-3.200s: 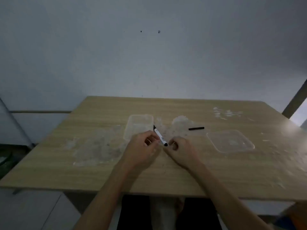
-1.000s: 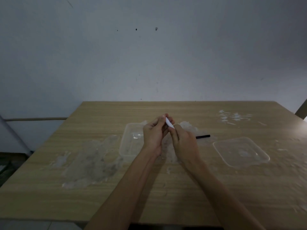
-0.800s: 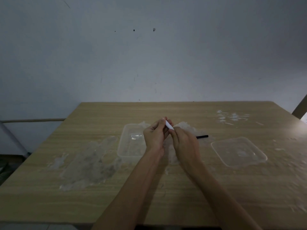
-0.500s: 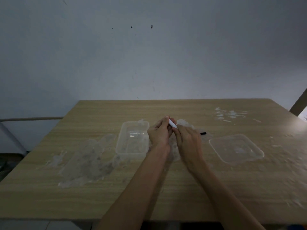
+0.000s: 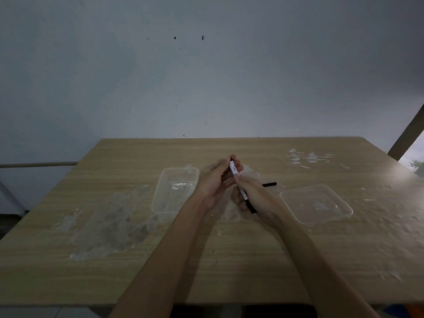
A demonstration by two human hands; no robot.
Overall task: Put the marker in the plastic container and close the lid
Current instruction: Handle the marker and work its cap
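Observation:
A white marker (image 5: 234, 170) with a black end is held above the middle of the wooden table (image 5: 252, 260). My left hand (image 5: 215, 180) pinches its upper white part. My right hand (image 5: 254, 198) grips its lower part, and the black end sticks out under the palm. The clear plastic container (image 5: 174, 189) stands open just left of my left hand. Its clear lid (image 5: 316, 203) lies flat to the right of my right hand. A small black cap-like piece (image 5: 269, 184) rests on the table behind my right hand.
Whitish scuffed patches (image 5: 114, 223) cover the table left of the container, and pale flecks (image 5: 307, 157) lie at the back right. A grey wall stands right behind the table. A dark slanted post (image 5: 408, 134) rises at the right edge.
Both hands were holding the marker low over the table, then lifted it. My right hand has now slid down the marker toward me, so its black end shows.

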